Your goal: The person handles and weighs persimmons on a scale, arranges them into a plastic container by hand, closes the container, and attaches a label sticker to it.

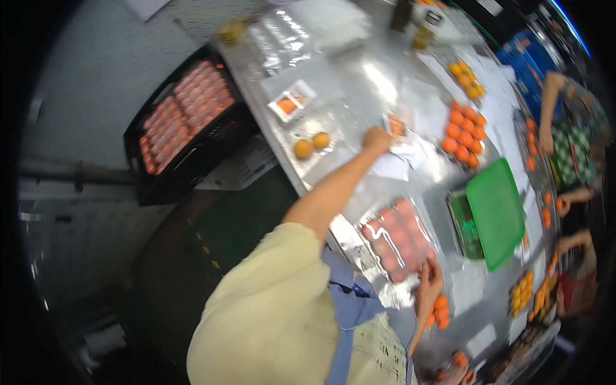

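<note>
My left hand (378, 139) is stretched out over the metal table, its fingers curled at the edge of a small printed packet (397, 124) with an orange picture. Whatever it pinches is hidden. White paper sheets (391, 165) lie just beneath this hand. Closer to my body, a flat pack of round reddish-orange pieces (398, 237) in shiny clear film rests on the table. My right hand (429, 285) has its fingers closed on the corner of that pack. Beside this hand are several loose orange balls (439, 311).
A black crate (183, 128) with wrapped packs stands left of the table (359, 96). A green lidded box (495, 215), grouped orange balls (463, 133), two yellow-orange balls (312, 145) and clear packaging (282, 38) are on it. Co-workers' arms (548, 106) reach in from the far side.
</note>
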Action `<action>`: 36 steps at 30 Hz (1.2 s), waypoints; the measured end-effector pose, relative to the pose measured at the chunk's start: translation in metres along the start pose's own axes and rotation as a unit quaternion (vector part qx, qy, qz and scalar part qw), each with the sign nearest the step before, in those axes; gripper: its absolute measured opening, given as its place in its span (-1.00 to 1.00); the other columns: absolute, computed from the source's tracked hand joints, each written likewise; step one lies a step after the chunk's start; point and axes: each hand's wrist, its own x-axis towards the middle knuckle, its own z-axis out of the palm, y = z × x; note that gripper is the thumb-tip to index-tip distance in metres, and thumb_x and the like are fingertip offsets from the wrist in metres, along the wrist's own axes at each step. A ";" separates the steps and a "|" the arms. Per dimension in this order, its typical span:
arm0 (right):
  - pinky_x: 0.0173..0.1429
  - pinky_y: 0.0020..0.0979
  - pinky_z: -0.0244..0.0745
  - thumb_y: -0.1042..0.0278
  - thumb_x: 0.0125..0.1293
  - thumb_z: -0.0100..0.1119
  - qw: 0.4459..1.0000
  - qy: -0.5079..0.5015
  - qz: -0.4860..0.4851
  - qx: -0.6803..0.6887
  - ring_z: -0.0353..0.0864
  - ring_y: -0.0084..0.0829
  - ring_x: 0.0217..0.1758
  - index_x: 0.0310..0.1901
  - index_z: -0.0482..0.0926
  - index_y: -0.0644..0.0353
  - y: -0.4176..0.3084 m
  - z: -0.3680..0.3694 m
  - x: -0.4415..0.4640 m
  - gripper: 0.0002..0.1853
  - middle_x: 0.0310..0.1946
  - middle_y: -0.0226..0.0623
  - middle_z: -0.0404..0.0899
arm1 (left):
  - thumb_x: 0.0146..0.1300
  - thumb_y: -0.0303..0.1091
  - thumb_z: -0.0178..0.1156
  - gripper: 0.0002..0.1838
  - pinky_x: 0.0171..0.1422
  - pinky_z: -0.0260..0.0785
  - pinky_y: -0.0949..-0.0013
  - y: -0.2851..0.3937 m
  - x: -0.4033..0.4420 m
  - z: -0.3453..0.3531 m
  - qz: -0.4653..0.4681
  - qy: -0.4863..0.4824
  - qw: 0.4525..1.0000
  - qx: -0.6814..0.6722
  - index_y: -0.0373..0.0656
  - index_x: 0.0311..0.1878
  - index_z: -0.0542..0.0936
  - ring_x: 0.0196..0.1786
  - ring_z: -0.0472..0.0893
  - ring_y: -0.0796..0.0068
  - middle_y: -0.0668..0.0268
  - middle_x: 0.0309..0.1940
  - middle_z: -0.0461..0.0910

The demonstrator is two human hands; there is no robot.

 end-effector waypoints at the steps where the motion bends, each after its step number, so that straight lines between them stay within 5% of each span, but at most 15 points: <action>1: -0.18 -0.46 0.54 0.37 0.33 0.16 0.999 0.010 -0.022 -0.031 0.64 -0.45 -0.20 0.05 0.55 0.36 0.001 0.000 0.003 -0.68 -0.21 -0.20 0.66 | 0.05 -0.12 0.25 -0.64 -0.06 0.50 0.07 -0.009 -0.002 -0.003 0.015 -0.012 0.999 -0.033 -0.27 -0.29 0.70 -0.13 0.67 0.00 -0.04 -0.28 0.67; 2: -0.16 -0.46 0.53 0.41 0.32 0.15 0.999 0.004 -0.017 -0.027 0.64 -0.45 -0.22 0.03 0.57 0.34 -0.020 0.002 0.001 -0.71 -0.21 -0.18 0.66 | 0.08 -0.12 0.22 -0.64 -0.12 0.48 0.07 -0.004 -0.024 -0.022 0.071 0.012 0.997 0.026 -0.29 -0.31 0.69 -0.20 0.68 0.02 -0.04 -0.32 0.67; 4: -0.16 -0.46 0.53 0.46 0.31 0.15 0.999 0.009 -0.038 -0.022 0.63 -0.48 -0.24 0.02 0.58 0.30 -0.050 0.011 -0.002 -0.74 -0.24 -0.21 0.66 | 0.07 -0.11 0.30 -0.64 -0.22 0.48 0.19 -0.006 -0.058 -0.052 0.056 -0.006 0.994 -0.093 -0.29 -0.32 0.70 -0.32 0.68 0.15 0.04 -0.34 0.70; 6: -0.08 -0.48 0.55 0.42 0.34 0.14 0.996 -0.030 -0.043 0.070 0.64 -0.50 -0.17 0.00 0.58 0.32 -0.064 0.022 -0.002 -0.75 -0.18 -0.25 0.66 | 0.13 -0.15 0.33 -0.69 -0.40 0.37 0.35 -0.005 -0.105 -0.064 0.007 0.003 0.936 -0.352 -0.26 -0.31 0.70 -0.53 0.55 0.46 0.32 -0.48 0.65; 10: -0.01 -0.45 0.54 0.37 0.34 0.18 0.976 -0.056 -0.073 0.196 0.62 -0.45 -0.08 0.09 0.51 0.34 -0.103 0.060 0.002 -0.66 -0.14 -0.24 0.63 | 0.26 -0.16 0.29 -0.76 -0.58 -0.11 0.57 0.005 -0.209 -0.060 -0.060 -0.151 0.835 -0.526 -0.17 -0.29 0.63 -0.64 0.14 0.80 0.62 -0.66 0.24; 13: -0.04 -0.44 0.51 0.37 0.32 0.20 0.958 -0.013 -0.102 0.269 0.58 -0.48 -0.07 0.01 0.54 0.33 -0.128 0.084 0.007 -0.71 -0.22 -0.21 0.62 | 0.33 -0.20 0.23 -0.78 -0.62 -0.06 0.60 0.007 -0.266 -0.041 -0.044 -0.199 0.822 -0.532 -0.15 -0.33 0.57 -0.67 0.16 0.77 0.58 -0.68 0.24; 16: -0.12 -0.40 0.48 0.35 0.29 0.21 0.979 0.032 -0.103 0.175 0.59 -0.39 -0.14 -0.08 0.56 0.32 -0.102 0.085 0.019 -0.75 -0.29 -0.15 0.60 | 0.32 -0.18 0.24 -0.75 -0.61 -0.03 0.61 0.003 -0.296 -0.042 -0.018 -0.284 0.834 -0.472 -0.15 -0.37 0.59 -0.66 0.20 0.77 0.58 -0.68 0.29; 17: -0.15 -0.38 0.47 0.35 0.28 0.21 0.984 0.045 -0.110 0.130 0.60 -0.35 -0.16 -0.11 0.56 0.32 -0.099 0.081 0.017 -0.76 -0.31 -0.14 0.60 | 0.25 -0.26 0.31 -0.77 -0.58 0.03 0.62 0.010 -0.303 -0.053 -0.007 -0.277 0.896 -0.348 -0.16 -0.45 0.59 -0.66 0.23 0.76 0.57 -0.70 0.32; 20: -0.20 -0.28 0.45 0.33 0.24 0.22 0.981 0.021 -0.188 -0.050 0.60 -0.17 -0.24 -0.15 0.57 0.29 -0.123 0.036 0.000 -0.77 -0.33 -0.10 0.58 | 0.07 -0.37 0.43 -0.80 -0.51 0.16 0.58 0.006 -0.312 -0.081 0.257 -0.119 0.942 -0.181 -0.17 -0.51 0.58 -0.61 0.31 0.69 0.51 -0.64 0.39; 22: -0.18 -0.22 0.46 0.31 0.22 0.23 0.953 -0.064 -0.260 -0.142 0.58 -0.05 -0.23 -0.14 0.58 0.26 -0.123 0.017 -0.011 -0.76 -0.30 -0.08 0.59 | -0.18 -0.37 0.50 -0.73 -0.33 0.35 0.38 0.038 -0.318 -0.104 0.514 0.091 0.853 0.005 -0.16 -0.39 0.62 -0.40 0.51 0.39 0.32 -0.42 0.57; 23: -0.15 -0.18 0.46 0.32 0.21 0.23 0.949 -0.108 -0.251 -0.157 0.58 -0.04 -0.18 -0.11 0.58 0.24 -0.121 0.013 -0.015 -0.75 -0.22 -0.05 0.60 | -0.14 -0.39 0.49 -0.71 -0.31 0.36 0.40 0.048 -0.317 -0.101 0.548 0.069 0.833 0.017 -0.18 -0.32 0.62 -0.39 0.52 0.46 0.31 -0.42 0.59; 25: -0.18 -0.22 0.45 0.35 0.15 0.31 0.956 -0.101 -0.259 -0.097 0.56 -0.11 -0.25 -0.16 0.60 0.25 -0.123 0.011 -0.025 -0.75 -0.30 -0.13 0.58 | -0.08 -0.41 0.48 -0.68 -0.29 0.38 0.44 0.047 -0.319 -0.094 0.484 -0.098 0.869 0.016 -0.23 -0.23 0.63 -0.37 0.55 0.54 0.28 -0.39 0.63; 27: -0.19 -0.24 0.43 0.38 0.08 0.38 0.950 -0.013 -0.305 -0.072 0.54 -0.16 -0.26 -0.19 0.61 0.23 -0.133 0.011 -0.030 -0.74 -0.33 -0.20 0.58 | -0.04 -0.41 0.47 -0.66 -0.27 0.43 0.46 0.033 -0.316 -0.083 0.244 -0.372 0.895 -0.011 -0.26 -0.16 0.63 -0.35 0.59 0.57 0.27 -0.35 0.67; 29: -0.16 -0.26 0.39 0.39 0.00 0.43 0.911 0.156 -0.375 -0.077 0.53 -0.21 -0.23 -0.20 0.63 0.19 -0.143 0.012 -0.034 -0.71 -0.32 -0.28 0.58 | 0.03 -0.43 0.43 -0.70 -0.25 0.45 0.48 0.020 -0.316 -0.064 0.227 -0.376 0.892 -0.111 -0.30 -0.15 0.62 -0.35 0.59 0.61 0.28 -0.34 0.68; 36: -0.14 -0.31 0.30 0.37 -0.06 0.43 0.891 0.202 -0.381 -0.140 0.50 -0.35 -0.29 -0.27 0.66 0.10 -0.120 0.028 -0.051 -0.75 -0.37 -0.41 0.55 | 0.13 -0.54 0.29 -0.81 -0.24 0.41 0.52 0.023 -0.339 -0.049 0.242 -0.314 0.899 -0.187 -0.30 -0.16 0.61 -0.31 0.54 0.68 0.40 -0.35 0.61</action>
